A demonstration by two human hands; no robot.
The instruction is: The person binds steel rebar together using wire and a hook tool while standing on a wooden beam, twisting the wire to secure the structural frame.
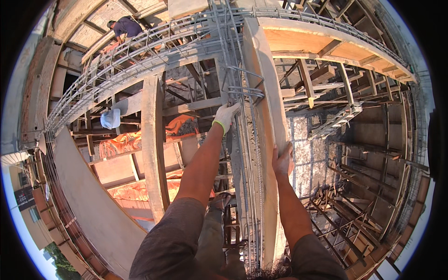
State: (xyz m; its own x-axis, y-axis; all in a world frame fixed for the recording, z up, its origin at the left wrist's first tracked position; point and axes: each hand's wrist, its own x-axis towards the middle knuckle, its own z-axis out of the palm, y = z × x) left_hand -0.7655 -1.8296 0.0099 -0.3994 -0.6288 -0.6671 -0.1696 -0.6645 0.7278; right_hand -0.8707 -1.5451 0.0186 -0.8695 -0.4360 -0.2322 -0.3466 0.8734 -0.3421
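My left hand (226,117), in a white glove with a yellow-green cuff, reaches forward to the long rebar cage (246,154). Its fingers close at the cage's left side, just below several bent steel stirrups (246,87); the fingertips are partly hidden. To the right, my right hand (283,161) grips the edge of a tall wooden formwork board (265,93). This board stands upright along the cage's right side and runs from the far beam back toward me. Steel bars lie lengthwise in the narrow channel beside it.
Deep openings with timber props (343,219) lie on the right. Orange tarpaulin (122,144) shows below on the left, near an upright plank (154,149). A pale blue cap (110,119) is beyond it. Another person (127,28) bends at the far left behind a curved rebar cage (154,44).
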